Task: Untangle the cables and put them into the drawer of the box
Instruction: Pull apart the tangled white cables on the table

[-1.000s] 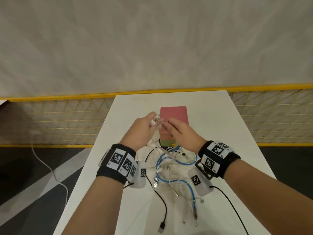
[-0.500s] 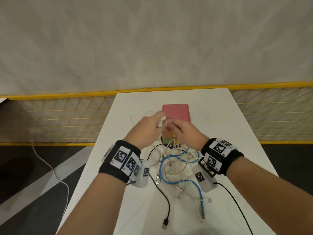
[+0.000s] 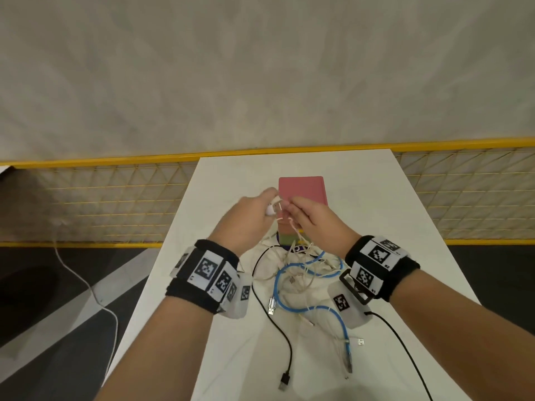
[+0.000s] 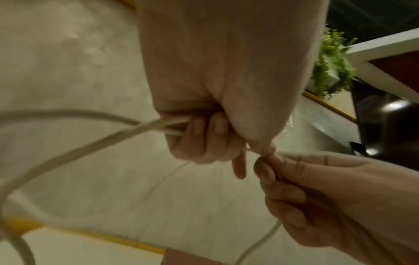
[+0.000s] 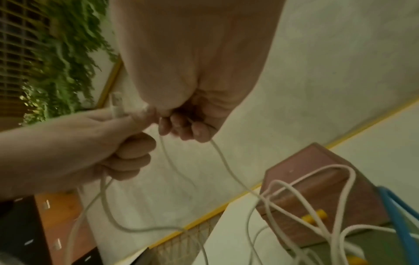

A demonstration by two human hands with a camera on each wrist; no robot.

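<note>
1. Spanning most of the head view, the table (image 3: 376, 198) carries everything: the box (image 3: 301, 188) stands at its middle, and the tangle (image 3: 301, 273) of cables lies just in front of the box.
2. In that tangle a blue cable (image 3: 318, 309) loops over pale ones, and a black cable (image 3: 278, 328) trails toward the near edge. None is in a drawer yet, and whether a drawer is open I cannot tell, since the hands cover the box front.
3. Both hands hover above the box front, fingertips nearly touching. The left hand (image 3: 246, 218) is curled into a fist round a doubled white cable (image 5: 226, 170), its plug end poking out past the thumb.
4. The right hand (image 3: 315, 218) pinches the same cable between thumb and fingers.
5. The step looks like untangling: freeing one white cable. The next move probably calls for feeding the plug back through the loop, keeping slack so the knot does not tighten.
</note>
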